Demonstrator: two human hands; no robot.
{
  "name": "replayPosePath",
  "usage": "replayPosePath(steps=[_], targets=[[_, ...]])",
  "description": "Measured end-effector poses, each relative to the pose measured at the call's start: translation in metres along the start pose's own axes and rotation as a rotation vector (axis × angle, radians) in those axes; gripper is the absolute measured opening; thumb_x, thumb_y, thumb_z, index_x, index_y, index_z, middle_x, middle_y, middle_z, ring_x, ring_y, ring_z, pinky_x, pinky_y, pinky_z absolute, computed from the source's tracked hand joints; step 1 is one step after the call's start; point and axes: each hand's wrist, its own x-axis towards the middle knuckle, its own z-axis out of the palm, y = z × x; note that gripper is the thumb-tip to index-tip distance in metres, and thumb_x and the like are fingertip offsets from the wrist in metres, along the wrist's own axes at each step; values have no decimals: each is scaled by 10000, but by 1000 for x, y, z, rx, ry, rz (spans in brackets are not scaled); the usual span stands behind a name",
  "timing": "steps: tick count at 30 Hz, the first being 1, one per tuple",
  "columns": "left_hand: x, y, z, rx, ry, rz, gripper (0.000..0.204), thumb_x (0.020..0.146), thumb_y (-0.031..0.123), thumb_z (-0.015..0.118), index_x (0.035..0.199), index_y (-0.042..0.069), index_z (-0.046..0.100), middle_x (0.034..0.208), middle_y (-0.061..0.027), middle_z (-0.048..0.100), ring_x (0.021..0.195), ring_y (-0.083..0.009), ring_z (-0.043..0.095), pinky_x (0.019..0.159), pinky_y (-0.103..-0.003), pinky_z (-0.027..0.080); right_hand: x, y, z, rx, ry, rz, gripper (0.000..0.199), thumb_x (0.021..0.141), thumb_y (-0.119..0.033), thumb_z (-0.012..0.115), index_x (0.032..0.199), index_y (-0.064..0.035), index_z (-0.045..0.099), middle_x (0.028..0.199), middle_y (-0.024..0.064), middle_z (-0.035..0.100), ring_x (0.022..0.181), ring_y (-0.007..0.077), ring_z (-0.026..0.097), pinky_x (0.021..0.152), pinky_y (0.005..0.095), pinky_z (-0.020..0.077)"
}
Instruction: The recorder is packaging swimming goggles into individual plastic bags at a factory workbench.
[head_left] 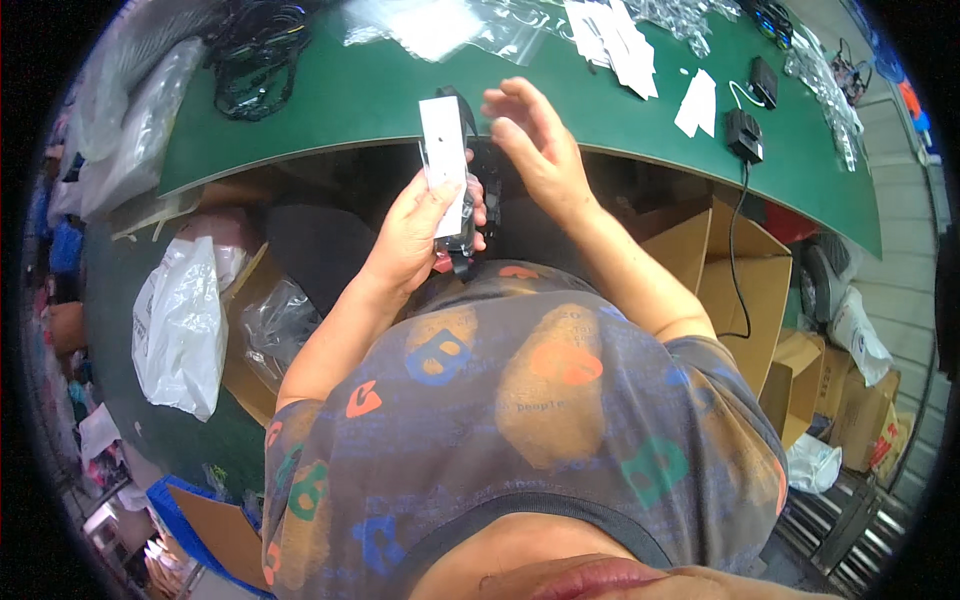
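My left hand (412,222) is wrapped round a long white card (441,148), with the thumb pressed on its face. Behind the card a black strap (466,112) shows, looped at the top, and the same hand holds it. What the strap belongs to is mostly hidden by the card and fingers. To the right of them my right hand (545,150) is raised at the table's near edge, fingers loosely bent and apart, with nothing in it.
On the green table (330,100) lie black cables (262,60), clear plastic bags (500,30), white cards (612,45) and a black adapter (743,135) with a hanging cord. Below stand cardboard boxes (745,270) on the right and a white plastic bag (182,325) on the left.
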Motion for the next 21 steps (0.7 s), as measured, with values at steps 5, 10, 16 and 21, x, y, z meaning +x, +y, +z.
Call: replayPosePath(steps=[5,10,16,21], targets=[[-9,26,-6,-22,-53,71,486,1053,234,541,1458,-1,410,1051,-109,624,871,-176,658,667,-333,620,-23,-6,20,758,-384,616,537,974,-320,656,1410,-71,465,1100,35,646,915,154,657,948,342,515],[-6,45,-30,104,60,195,468,1058,227,529,1454,4,418,1034,-94,624,871,-161,657,665,-315,616,-32,-12,2,822,-440,923,388,933,-232,709,1243,-31,589,876,28,622,833,171,627,952,460,529],[-6,27,-46,308,175,239,353,1049,254,561,1331,51,504,1020,-61,629,838,-133,647,651,-306,603,24,-83,-20,401,-640,227,447,928,-273,710,1262,5,610,1009,126,697,965,268,685,968,467,523],[0,5,-14,320,74,182,305,1062,265,539,1279,60,474,1004,-52,623,805,-122,647,650,-292,598,68,-79,4,-491,-383,-392,214,943,-158,715,1072,10,689,987,75,650,889,158,633,825,285,497]])
